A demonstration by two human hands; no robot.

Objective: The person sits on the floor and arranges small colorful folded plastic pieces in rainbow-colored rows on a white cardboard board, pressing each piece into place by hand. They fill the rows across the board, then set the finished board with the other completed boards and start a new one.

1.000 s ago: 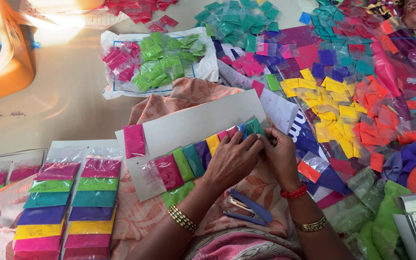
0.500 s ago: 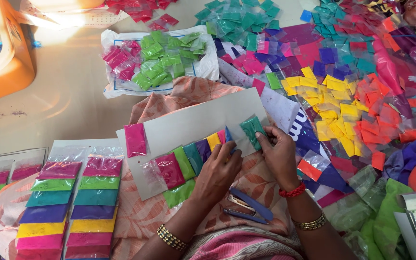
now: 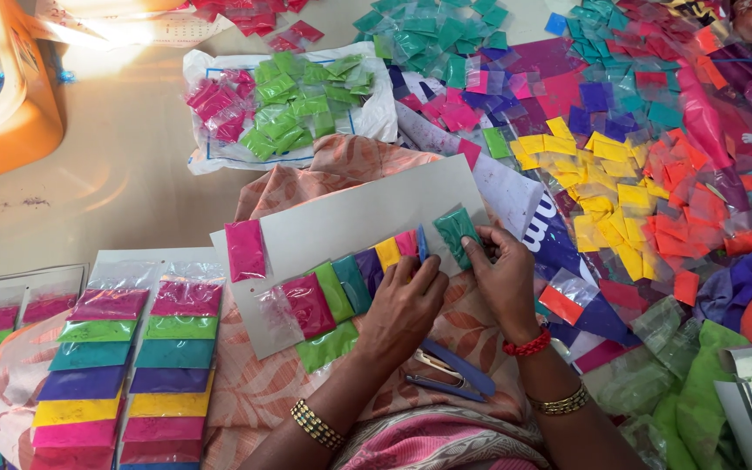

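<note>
A grey cardboard sheet (image 3: pixel 350 218) lies tilted on my lap, with a pink packet (image 3: pixel 245 249) at its left end and a row of coloured powder packets (image 3: pixel 341 292) along its lower edge. My left hand (image 3: pixel 402 309) presses on the row near the pink and blue packets. My right hand (image 3: pixel 498 278) pinches a teal-green packet (image 3: pixel 456 231) at the card's right end. A blue stapler (image 3: pixel 450 370) rests on my lap under my wrists.
Finished cards with stacked colour packets (image 3: pixel 124 365) lie at the lower left. Loose packets cover the floor to the right: yellow (image 3: pixel 598 191), orange-red (image 3: pixel 698 191), teal (image 3: pixel 428 35). A white bag (image 3: pixel 376 113) holds green and pink packets. An orange stool (image 3: pixel 19 104) stands at the upper left.
My left hand has slid back down the row, uncovering the yellow and pink packets. My right hand has set the teal-green packet higher at the card's right end.
</note>
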